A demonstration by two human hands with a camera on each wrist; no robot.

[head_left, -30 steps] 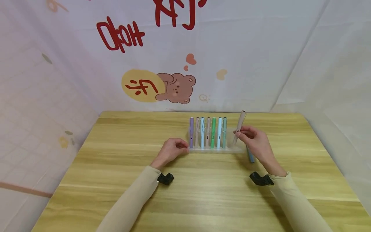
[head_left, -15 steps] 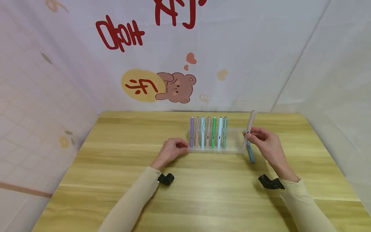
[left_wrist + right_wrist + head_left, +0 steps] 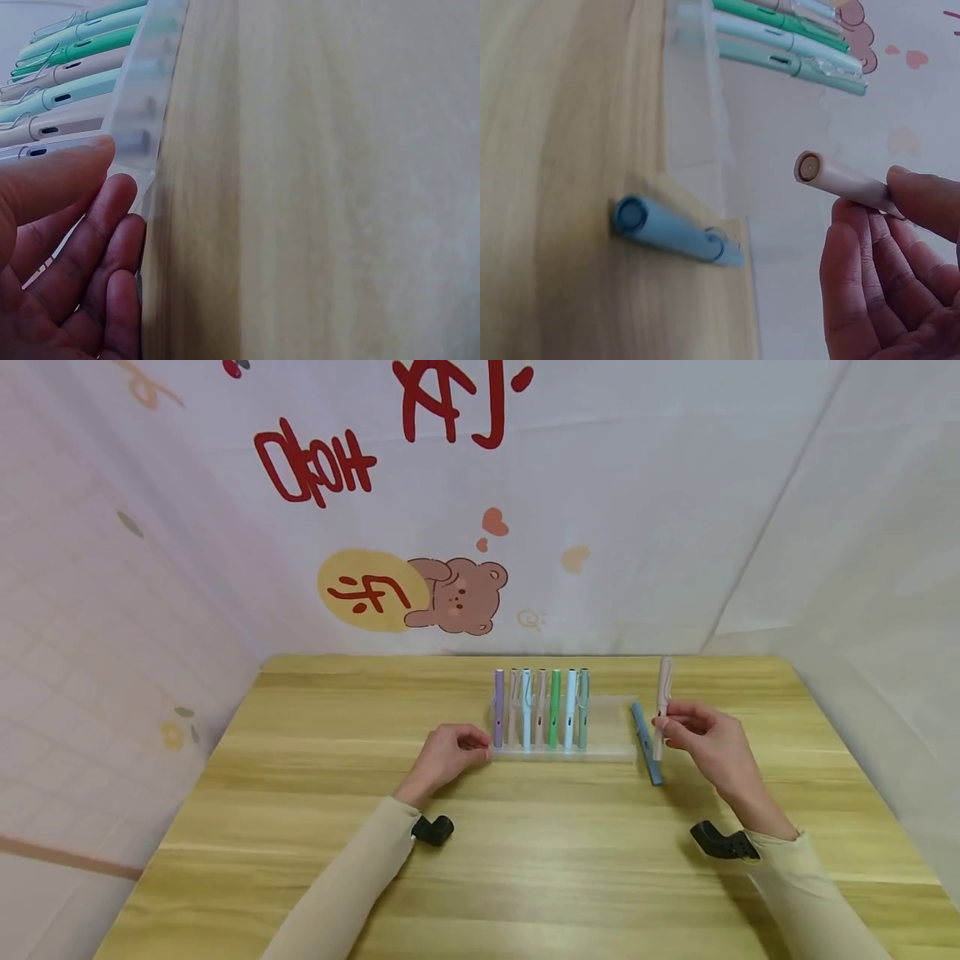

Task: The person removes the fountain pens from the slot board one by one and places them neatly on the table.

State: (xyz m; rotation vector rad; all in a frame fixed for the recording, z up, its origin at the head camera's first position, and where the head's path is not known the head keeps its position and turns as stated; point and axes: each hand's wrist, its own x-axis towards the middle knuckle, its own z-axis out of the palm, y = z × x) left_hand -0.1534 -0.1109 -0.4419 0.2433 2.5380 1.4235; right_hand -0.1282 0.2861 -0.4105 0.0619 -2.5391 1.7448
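Note:
My right hand (image 3: pixel 708 739) pinches a pale pink pen (image 3: pixel 664 710) between thumb and fingers, held nearly upright above the table. In the right wrist view the end of this pale pen (image 3: pixel 847 180) points toward the rack. A blue pen (image 3: pixel 647 745) lies on the table between that hand and the rack. Several pens, among them a purple one (image 3: pixel 498 710) and a green one (image 3: pixel 555 710), stand in the clear pen rack (image 3: pixel 611 755). At the rack's left end, my left hand (image 3: pixel 452 752) grips its corner with thumb and fingers.
The wooden table (image 3: pixel 525 860) ends at a white printed cloth wall (image 3: pixel 637 527) just behind the rack. The rack's right part holds no pens. A black wrist mount (image 3: pixel 723 842) sticks out from the right sleeve.
My right hand has carried the pale pen rightward, from over the rack's right end to beyond the blue pen. My left hand has stayed at the rack's left end.

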